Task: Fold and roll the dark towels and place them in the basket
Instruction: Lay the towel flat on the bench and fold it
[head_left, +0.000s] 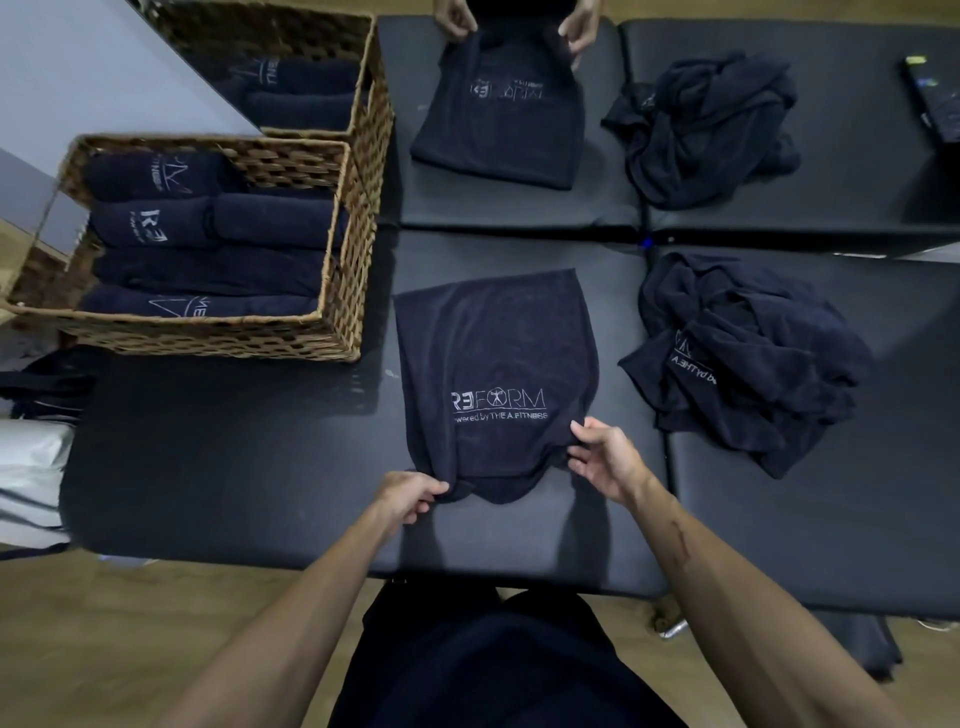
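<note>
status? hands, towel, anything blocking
Left hand and right hand pinch near edge of flat towel. Basket part full, at left. Loose pile at right, not blocking.

Our forearms are bare, with no sleeves, watch or rings showing on the left hand (410, 496) or the right hand (605, 457). At six o'clock we see our dark, plain clothing.

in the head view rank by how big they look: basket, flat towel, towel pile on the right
1. basket
2. flat towel and towel pile: look about alike, so unranked.
</note>
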